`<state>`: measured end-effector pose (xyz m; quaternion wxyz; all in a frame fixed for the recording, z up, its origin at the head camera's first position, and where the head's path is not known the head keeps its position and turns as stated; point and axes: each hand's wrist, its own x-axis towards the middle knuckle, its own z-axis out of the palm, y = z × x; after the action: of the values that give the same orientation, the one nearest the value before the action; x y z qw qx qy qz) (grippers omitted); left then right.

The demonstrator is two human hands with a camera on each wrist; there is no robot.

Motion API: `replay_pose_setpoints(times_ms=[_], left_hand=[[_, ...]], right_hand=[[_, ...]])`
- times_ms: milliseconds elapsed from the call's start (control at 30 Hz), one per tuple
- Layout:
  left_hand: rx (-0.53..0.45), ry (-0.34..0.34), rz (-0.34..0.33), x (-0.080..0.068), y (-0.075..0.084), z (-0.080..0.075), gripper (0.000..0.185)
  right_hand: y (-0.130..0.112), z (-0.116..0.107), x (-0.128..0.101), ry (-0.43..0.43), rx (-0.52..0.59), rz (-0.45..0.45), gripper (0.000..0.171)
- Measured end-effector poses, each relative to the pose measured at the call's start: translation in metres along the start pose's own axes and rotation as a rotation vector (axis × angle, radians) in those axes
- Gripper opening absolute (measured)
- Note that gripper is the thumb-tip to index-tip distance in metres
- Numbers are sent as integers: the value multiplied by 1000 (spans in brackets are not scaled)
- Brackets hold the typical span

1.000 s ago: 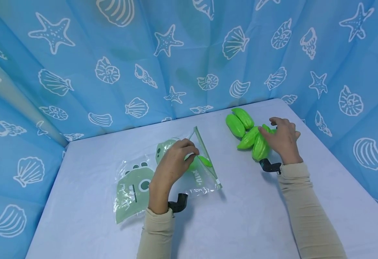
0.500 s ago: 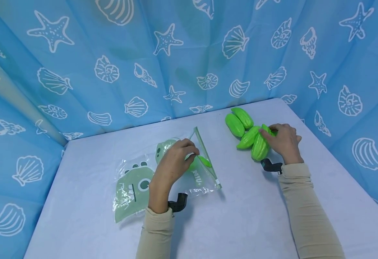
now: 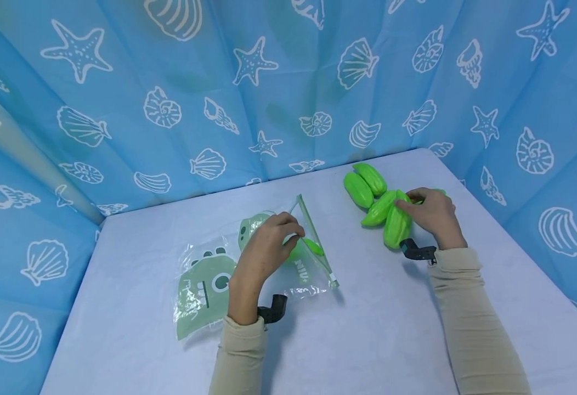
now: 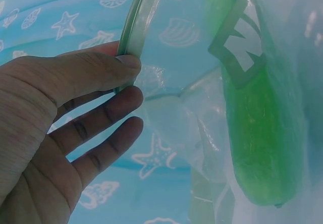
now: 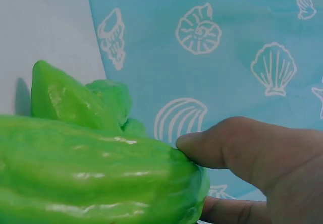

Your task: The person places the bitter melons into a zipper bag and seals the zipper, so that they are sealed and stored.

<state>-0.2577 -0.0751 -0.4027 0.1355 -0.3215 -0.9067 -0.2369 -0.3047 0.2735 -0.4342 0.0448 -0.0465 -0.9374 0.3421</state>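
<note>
My left hand [image 3: 264, 249] pinches the zip edge [image 4: 132, 30] of a clear zip bag [image 3: 204, 296] printed with a green cartoon face. Its thumb and index finger meet on the strip, while the other fingers stand free. Inside the bag lies a green vegetable [image 4: 265, 143], its tip showing near the mouth. On the right, my right hand [image 3: 436, 216] holds the far end of a green ridged vegetable [image 3: 397, 227], like a bitter melon. The thumb lies on its near side; most of the other fingers are hidden behind it.
Several similar green vegetables lie beside the held one, including a pair at the back [image 3: 359, 190]. Another green end [image 3: 439, 192] shows behind my right hand. A white cloth covers the table [image 3: 348, 340]; a blue shell-print curtain [image 3: 288, 82] closes off the back and sides.
My right hand has come down from above the pile, and its thumb and fingers have closed on the end of the ridged vegetable. The left hand and the bag stay put.
</note>
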Motion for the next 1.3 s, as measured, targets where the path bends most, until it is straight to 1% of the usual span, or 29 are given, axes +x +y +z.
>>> replay_pose_setpoints(times_ms=[267, 500, 667, 900, 1100, 1300], left_hand=[[2, -8, -9, 0, -1, 0, 13], [1, -7, -6, 0, -1, 0, 13], [4, -12, -17, 0, -1, 0, 14], [-7, -11, -14, 0, -1, 0, 13], [-8, -5, -10, -1, -1, 0, 13], [-15, 2, -9, -1, -1, 1, 12]], right_hand=[[-5, -2, -2, -32, 34, 16, 65], [-16, -5, -7, -29, 90, -18, 64], [-22, -4, -9, -14, 182, -29, 62], [-33, 4, -13, 12, 306, -96, 56], [-42, 13, -15, 16, 397, -131, 50], [-47, 19, -16, -4, 468, -127, 49]])
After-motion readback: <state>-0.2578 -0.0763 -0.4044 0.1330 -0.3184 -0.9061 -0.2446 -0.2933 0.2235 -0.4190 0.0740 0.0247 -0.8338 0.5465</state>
